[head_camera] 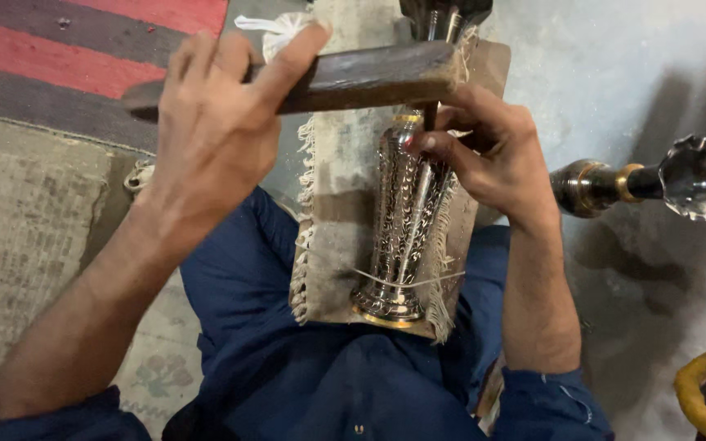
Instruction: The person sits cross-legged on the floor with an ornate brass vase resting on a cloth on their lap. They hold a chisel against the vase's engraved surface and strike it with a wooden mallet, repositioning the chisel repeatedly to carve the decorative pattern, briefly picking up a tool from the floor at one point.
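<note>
The engraved metal vase (pixel 402 220) lies on a fringed board (pixel 328 245) across the lap. The right hand (pixel 492 155) pinches what looks like a thin punch (pixel 431 114) against it; the left hand (pixel 214 131) grips a wooden mallet (pixel 369 75). A skewed blow could hit fingers or scar the pattern.

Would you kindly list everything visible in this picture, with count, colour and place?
engraved vase: one, silver with gold rims, lying on the cloth over the lap
fringed cloth: one, beige, under the vase
wooden mallet: one, dark brown, above the vase
chisel: one, dark, against the vase
metal stem piece: one, dark and brass, right floor
striped rug: one, red and grey, upper left
left hand: grips the mallet
right hand: pinches the chisel
</note>
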